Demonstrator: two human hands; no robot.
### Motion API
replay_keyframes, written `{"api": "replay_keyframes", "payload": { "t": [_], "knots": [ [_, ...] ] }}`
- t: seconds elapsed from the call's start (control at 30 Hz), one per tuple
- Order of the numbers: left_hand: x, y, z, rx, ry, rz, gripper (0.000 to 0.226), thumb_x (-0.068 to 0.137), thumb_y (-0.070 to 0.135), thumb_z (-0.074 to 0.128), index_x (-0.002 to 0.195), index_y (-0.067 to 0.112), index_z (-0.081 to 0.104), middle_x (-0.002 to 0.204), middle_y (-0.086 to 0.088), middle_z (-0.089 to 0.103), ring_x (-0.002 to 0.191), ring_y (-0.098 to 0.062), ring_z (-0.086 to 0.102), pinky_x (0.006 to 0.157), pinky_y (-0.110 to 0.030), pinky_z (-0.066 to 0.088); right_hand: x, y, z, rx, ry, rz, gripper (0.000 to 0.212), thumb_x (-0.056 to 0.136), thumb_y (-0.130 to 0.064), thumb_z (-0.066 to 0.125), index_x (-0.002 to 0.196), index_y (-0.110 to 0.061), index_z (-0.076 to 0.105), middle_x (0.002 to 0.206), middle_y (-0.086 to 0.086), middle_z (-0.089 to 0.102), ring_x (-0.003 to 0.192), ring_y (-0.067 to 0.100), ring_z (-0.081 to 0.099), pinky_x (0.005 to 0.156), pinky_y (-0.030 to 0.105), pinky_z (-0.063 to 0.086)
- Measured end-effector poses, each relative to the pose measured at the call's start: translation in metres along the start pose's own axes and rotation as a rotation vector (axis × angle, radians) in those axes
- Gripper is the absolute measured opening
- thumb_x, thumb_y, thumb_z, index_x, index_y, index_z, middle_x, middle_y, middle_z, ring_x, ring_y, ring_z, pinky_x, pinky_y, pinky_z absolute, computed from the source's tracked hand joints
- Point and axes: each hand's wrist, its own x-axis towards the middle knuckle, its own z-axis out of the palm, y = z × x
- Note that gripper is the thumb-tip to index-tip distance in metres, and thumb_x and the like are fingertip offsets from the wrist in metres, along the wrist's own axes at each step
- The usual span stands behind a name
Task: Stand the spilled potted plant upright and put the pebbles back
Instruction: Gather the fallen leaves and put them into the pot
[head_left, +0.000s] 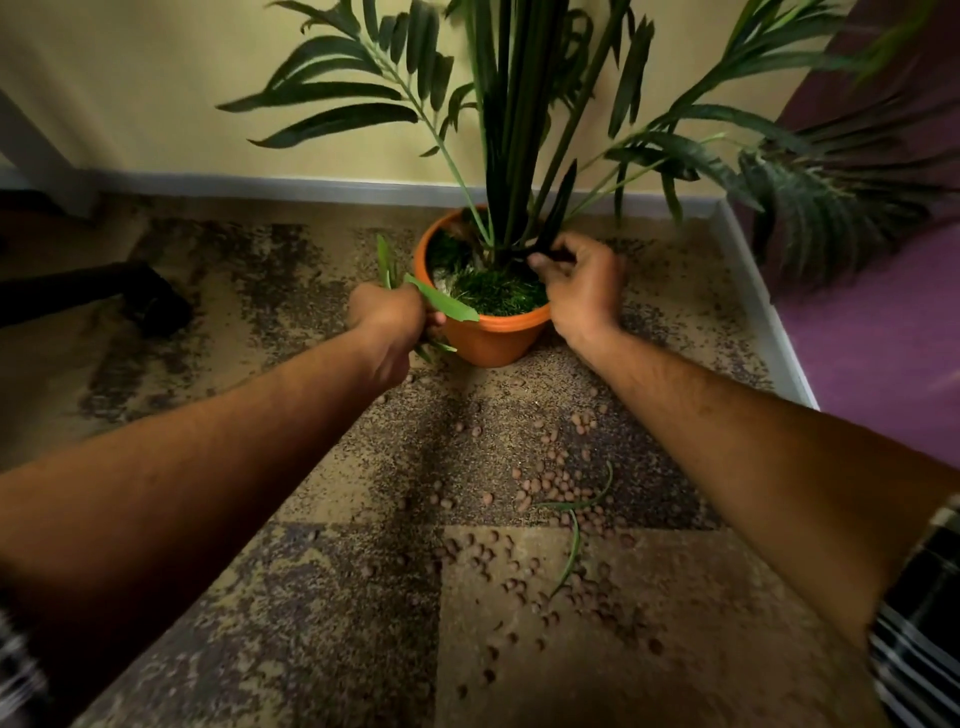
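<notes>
Pebbles (561, 499) litter carpet (332, 597) before upright pot (488, 338).

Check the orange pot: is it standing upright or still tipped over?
Upright. The orange pot sits base-down on the carpet, rim up, stems rising vertically; pebbles lie scattered in front.

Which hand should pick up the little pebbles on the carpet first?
Probably the right hand: most pebbles lie on its side, and it pinches only a dark leaf. The left hand grips loose green leaves.

Pot (488, 338), pebbles (550, 488) on carpet (337, 597)
</notes>
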Motion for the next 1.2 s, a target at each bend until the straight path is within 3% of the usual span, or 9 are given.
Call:
{"api": "replay_keyframes", "payload": {
  "t": [0.2, 0.37, 0.53, 0.7, 0.8, 0.97, 1.07, 1.13, 1.2],
  "knots": [
    [0.003, 0.001, 0.004, -0.014, -0.001, 0.014, 0.025, 0.102, 0.008, 0.048, 0.103, -0.003, 0.071, 0.065, -0.008, 0.070, 0.039, -0.007, 0.059, 0.041, -0.018, 0.047, -0.001, 0.001, -0.005, -0.401, -0.017, -0.065, 0.014, 0.088, -0.037, 0.078, 0.086, -0.023, 0.078, 0.082, -0.005, 0.075, 0.079, 0.017, 0.068, 0.067, 0.033, 0.054],
    [0.003, -0.002, 0.007, -0.027, -0.002, 0.003, 0.024, 0.104, 0.011, 0.048, 0.106, -0.002, 0.069, 0.065, -0.007, 0.070, 0.041, -0.007, 0.060, 0.042, -0.018, 0.048, -0.001, 0.004, -0.005, -0.364, -0.030, -0.080, 0.025, 0.086, -0.033, 0.080, 0.101, -0.013, 0.078, 0.109, 0.002, 0.069, 0.095, 0.018, 0.064, 0.077, 0.033, 0.054],
    [0.006, -0.005, 0.004, -0.037, 0.011, -0.003, 0.024, 0.104, 0.011, 0.048, 0.106, -0.001, 0.069, 0.062, -0.005, 0.070, 0.042, -0.008, 0.062, 0.044, -0.018, 0.050, -0.009, 0.007, -0.005, -0.246, -0.019, -0.029, 0.033, 0.079, -0.031, 0.087, 0.102, -0.010, 0.075, 0.108, 0.001, 0.066, 0.070, -0.006, 0.052, 0.060, 0.006, 0.036],
    [0.009, -0.003, 0.003, -0.039, 0.038, 0.018, 0.024, 0.103, 0.008, 0.047, 0.107, -0.004, 0.068, 0.065, -0.007, 0.070, 0.042, -0.008, 0.062, 0.043, -0.018, 0.049, -0.013, 0.002, -0.016, -0.113, 0.001, 0.000, 0.052, 0.074, -0.025, 0.091, 0.116, -0.010, 0.064, 0.120, 0.002, 0.059, 0.089, 0.007, 0.067, 0.074, 0.023, 0.059],
    [0.011, 0.004, 0.005, -0.042, 0.094, 0.046, 0.023, 0.103, 0.009, 0.047, 0.107, -0.002, 0.067, 0.069, -0.008, 0.070, 0.045, -0.010, 0.064, 0.046, -0.022, 0.053, -0.019, 0.005, -0.021, -0.124, 0.014, 0.041, 0.075, 0.069, -0.030, 0.094, 0.130, -0.011, 0.055, 0.125, 0.000, 0.054, 0.092, 0.006, 0.062, 0.071, 0.017, 0.054],
    [0.011, 0.031, 0.017, -0.164, 0.224, 0.117, 0.012, 0.104, 0.015, 0.042, 0.108, 0.020, 0.052, 0.092, -0.002, 0.065, 0.081, -0.016, 0.068, 0.066, -0.028, 0.058, -0.031, 0.009, -0.020, -0.066, 0.050, 0.153, 0.094, 0.070, -0.042, 0.092, 0.145, -0.014, 0.044, 0.129, 0.004, 0.055, 0.113, 0.021, 0.059, 0.097, 0.041, 0.055],
    [0.003, 0.045, 0.033, -0.247, 0.136, 0.039, 0.014, 0.107, 0.019, 0.034, 0.103, 0.018, 0.047, 0.100, -0.003, 0.060, 0.095, -0.020, 0.063, 0.075, -0.033, 0.056, -0.035, 0.008, -0.014, -0.020, 0.035, 0.185, 0.091, 0.071, -0.044, 0.091, 0.143, -0.013, 0.045, 0.127, 0.005, 0.055, 0.112, 0.022, 0.060, 0.097, 0.044, 0.054],
    [-0.003, 0.048, 0.043, -0.280, 0.054, 0.002, 0.023, 0.104, 0.013, 0.035, 0.117, 0.005, 0.052, 0.110, -0.011, 0.065, 0.102, -0.024, 0.067, 0.086, -0.038, 0.059, -0.035, 0.007, -0.011, 0.003, 0.011, 0.210, 0.089, 0.072, -0.043, 0.091, 0.142, -0.012, 0.046, 0.130, 0.007, 0.055, 0.114, 0.023, 0.060, 0.098, 0.044, 0.054],
    [-0.007, 0.046, 0.049, -0.224, -0.030, 0.004, 0.029, 0.099, 0.008, 0.045, 0.126, 0.000, 0.055, 0.111, -0.016, 0.069, 0.097, -0.026, 0.071, 0.083, -0.040, 0.062, -0.034, 0.007, -0.009, 0.015, -0.022, 0.228, 0.084, 0.074, -0.040, 0.090, 0.141, -0.012, 0.047, 0.134, 0.008, 0.053, 0.119, 0.025, 0.059, 0.102, 0.044, 0.052]
  ]
}}
